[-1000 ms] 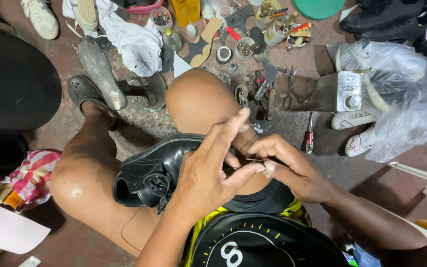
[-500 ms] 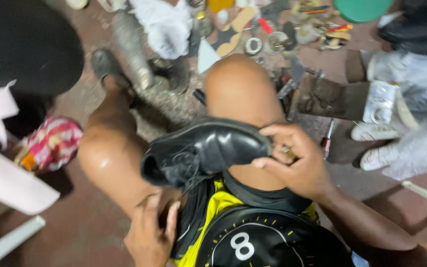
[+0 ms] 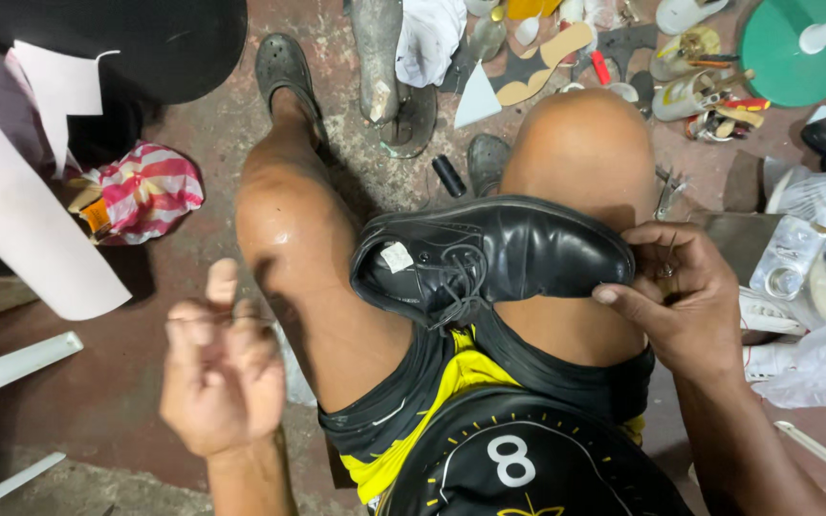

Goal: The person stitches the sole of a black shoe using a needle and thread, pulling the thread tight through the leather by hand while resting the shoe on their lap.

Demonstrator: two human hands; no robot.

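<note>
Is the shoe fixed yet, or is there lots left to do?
Hard to say. The black shoe looks whole and laced, lying across the thigh. The right hand grips its toe; the left hand is off it, raised and blurred. Insoles and tools lie on the floor, so the work seems unfinished.

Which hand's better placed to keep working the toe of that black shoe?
Right. The right hand already grips the toe of the black shoe resting on the thigh. The left hand is raised off to the side, blurred, touching nothing.

shirt (image 3: 528,459): black, white numeral | shorts (image 3: 451,382): black, yellow trim | arms bare
</note>
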